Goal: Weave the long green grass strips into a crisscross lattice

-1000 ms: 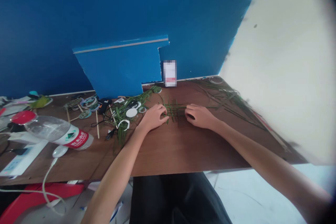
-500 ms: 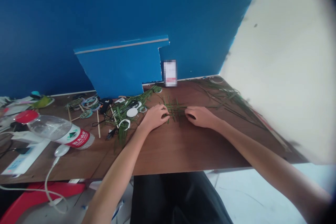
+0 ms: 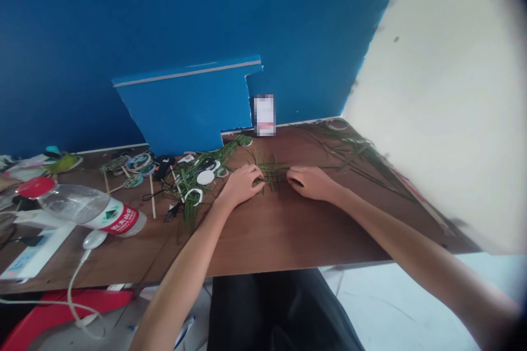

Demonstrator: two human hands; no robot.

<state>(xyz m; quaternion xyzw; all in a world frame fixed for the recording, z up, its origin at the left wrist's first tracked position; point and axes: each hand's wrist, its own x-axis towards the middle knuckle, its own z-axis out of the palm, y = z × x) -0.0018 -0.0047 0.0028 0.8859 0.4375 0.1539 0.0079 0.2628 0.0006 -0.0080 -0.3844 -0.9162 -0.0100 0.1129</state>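
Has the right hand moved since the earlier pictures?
No, the right hand shows no clear shift in any direction against the white wall.

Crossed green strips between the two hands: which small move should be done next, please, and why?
Probably, nudge the crossed green strips gently closer together, because gaps show between them, and the left hand and right hand are at opposite sides. Whether either grips a strip, I cannot tell.

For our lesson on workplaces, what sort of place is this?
Probably an indoor desk corner used for handicraft: a brown desk against a blue wall bears crossed green grass-like strips and a power strip.
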